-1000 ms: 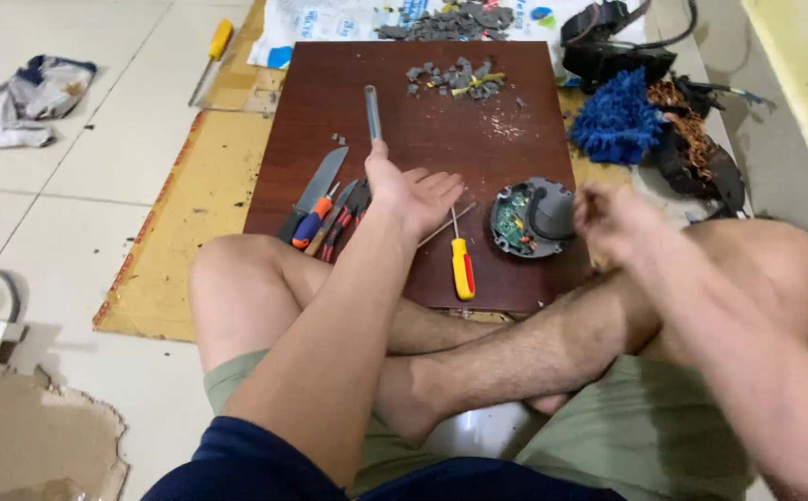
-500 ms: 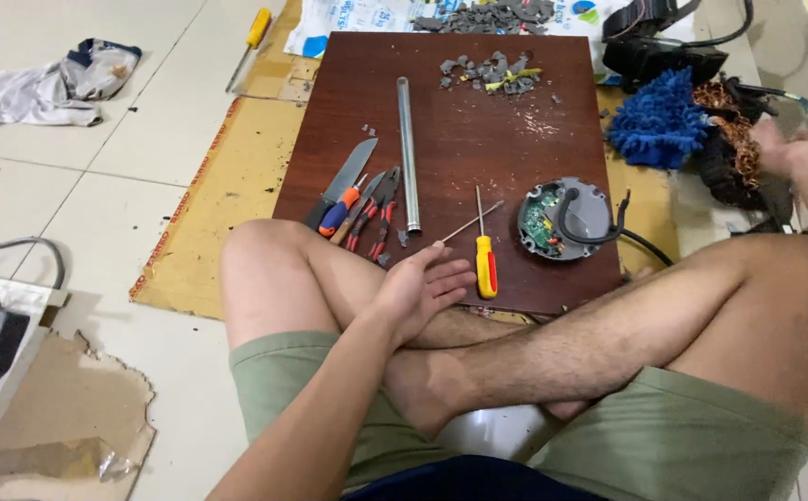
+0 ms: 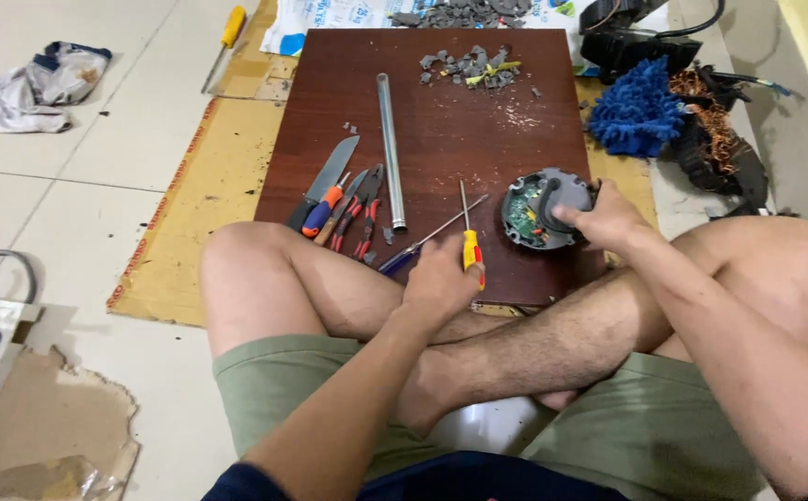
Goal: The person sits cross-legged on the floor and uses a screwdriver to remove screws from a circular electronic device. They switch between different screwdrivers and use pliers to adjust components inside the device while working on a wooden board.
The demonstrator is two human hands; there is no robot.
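The right hand [image 3: 608,218] grasps the round grey motor housing [image 3: 541,209] near the brown wooden board's [image 3: 441,130] right edge; the left hand [image 3: 441,278] closes on the yellow-handled screwdriver [image 3: 469,243] at its near edge.

Tube [image 3: 390,148] on board [image 3: 441,102], right of knife [image 3: 327,181]

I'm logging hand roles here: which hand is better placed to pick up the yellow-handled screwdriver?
Left. The left hand already rests against the yellow-handled screwdriver, while the right hand is busy on the round grey motor housing.
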